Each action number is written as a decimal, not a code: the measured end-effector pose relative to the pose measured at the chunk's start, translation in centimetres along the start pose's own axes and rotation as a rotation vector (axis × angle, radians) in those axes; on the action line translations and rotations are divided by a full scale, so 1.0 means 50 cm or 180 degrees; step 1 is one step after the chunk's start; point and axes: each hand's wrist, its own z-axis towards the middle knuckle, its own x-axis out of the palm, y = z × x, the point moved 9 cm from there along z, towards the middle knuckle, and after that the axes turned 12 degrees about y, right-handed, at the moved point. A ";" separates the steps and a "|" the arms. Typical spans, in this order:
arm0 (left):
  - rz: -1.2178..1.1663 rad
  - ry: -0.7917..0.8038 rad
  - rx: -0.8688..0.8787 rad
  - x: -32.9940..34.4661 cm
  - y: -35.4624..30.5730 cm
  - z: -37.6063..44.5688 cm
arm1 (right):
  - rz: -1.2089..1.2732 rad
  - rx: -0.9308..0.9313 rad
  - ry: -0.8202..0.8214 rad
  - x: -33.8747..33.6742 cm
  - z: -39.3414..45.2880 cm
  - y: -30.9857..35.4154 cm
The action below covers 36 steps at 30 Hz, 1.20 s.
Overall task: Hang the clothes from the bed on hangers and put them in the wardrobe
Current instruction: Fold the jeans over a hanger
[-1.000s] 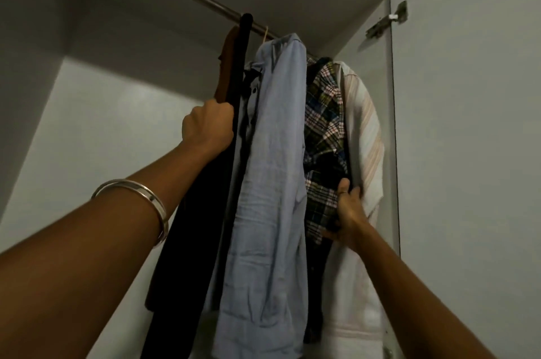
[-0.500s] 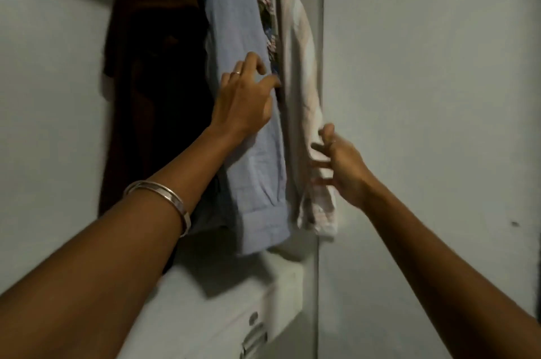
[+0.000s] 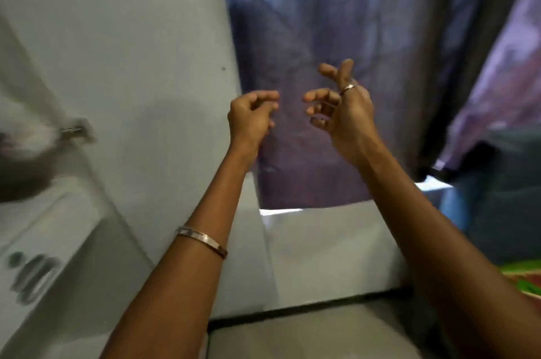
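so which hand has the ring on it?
The right hand: a ring sits on one raised finger. The left hand shows no ring; its arm wears a bracelet instead. Both hands hold nothing.

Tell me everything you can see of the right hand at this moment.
The right hand is raised in front of a purple-blue curtain, bare and empty. Its fingers are spread and loosely curled, pointing left toward the left hand, with a clear gap between the two. A metal ring sits on one finger. Nothing touches the hand; whether it brushes the curtain behind cannot be told. The forearm runs down to the lower right corner, bare. The picture is slightly motion-blurred.
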 end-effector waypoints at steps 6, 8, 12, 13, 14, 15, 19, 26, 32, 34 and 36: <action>-0.0443 0.1234 -0.0763 0.540 0.156 -0.158 | -0.1337 0.0156 -0.1370 -0.480 -0.301 0.043; -0.0451 0.1682 -0.1001 0.712 0.190 -0.258 | -0.1652 0.0354 -0.1746 -0.620 -0.444 0.052; -0.0236 0.2429 -0.1120 1.022 0.225 -0.469 | -0.2172 0.0774 -0.2564 -0.872 -0.753 0.069; -0.0132 0.2643 -0.0994 1.091 0.228 -0.513 | -0.2291 0.0916 -0.2710 -0.921 -0.824 0.072; 0.0060 0.2896 -0.0870 1.150 0.232 -0.556 | -0.2409 0.1038 -0.2861 -0.960 -0.888 0.072; 0.0271 0.3221 -0.0715 1.227 0.237 -0.622 | -0.2560 0.1222 -0.3093 -1.004 -0.978 0.079; 0.1010 0.4306 0.0149 1.401 0.240 -0.854 | -0.2974 0.2063 -0.3741 -1.099 -1.272 0.064; 0.2177 0.5565 0.1184 1.550 0.260 -1.099 | -0.3002 0.2849 -0.4357 -1.151 -1.556 0.051; 0.2845 0.6283 0.1229 1.622 0.362 -1.213 | -0.2340 0.3465 -0.4503 -1.204 -1.676 -0.033; 0.2770 0.6530 0.1230 1.674 0.375 -1.241 | -0.2121 0.3461 -0.4702 -1.239 -1.705 -0.035; 0.2579 0.6644 0.1111 1.710 0.379 -1.246 | -0.1920 0.3323 -0.4993 -1.259 -1.717 -0.025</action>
